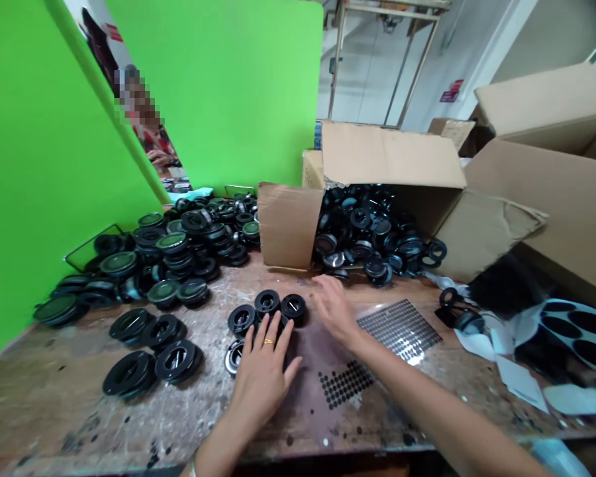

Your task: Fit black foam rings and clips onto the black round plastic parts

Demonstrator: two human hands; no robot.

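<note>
My left hand (264, 371), wearing a ring, lies palm down with its fingers spread. Its fingertips rest over a cluster of round black plastic rings (267, 302) that lie close together on the worktable (218, 411). The palm hides part of that cluster, and one ring (233, 356) shows beside its left edge. Just right of the cluster, my right hand (336, 311) hovers or rests with fingers stretched out and slightly blurred; I see nothing in it. Under my right forearm lies a clear sheet of small black dots (402, 331), with a second patch of dots (345, 384) nearer me.
Another group of black rings (176, 361) sits left of my hand. A large heap of similar round parts (173, 245) lines the green partition (228, 93). An open cardboard box (291, 228) holds more parts. Scissors (449, 298) and peeled backing sheets (521, 384) lie right. A person shows beyond the gap.
</note>
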